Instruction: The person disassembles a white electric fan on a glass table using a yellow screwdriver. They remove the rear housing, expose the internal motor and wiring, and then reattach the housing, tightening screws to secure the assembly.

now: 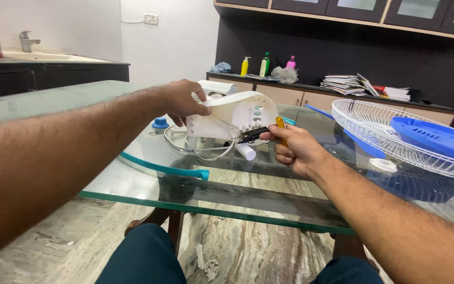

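My left hand (182,101) grips the top edge of a white plastic fan housing (232,115), tilted up above the glass table (132,173). My right hand (295,150) holds a screwdriver (266,130) with an orange handle and a dark shaft. Its tip points left against the housing's face, near a row of small holes. White cable (195,150) loops hang beneath the housing, and a short white cylinder (246,151) lies below it.
A white wire fan grille (374,131) with a blue fan blade (437,139) in it lies on the table at right. A blue cap (160,123) stands behind my left hand. Bottles and stacked papers sit on the rear counter (311,89). A sink counter (43,60) is at far left.
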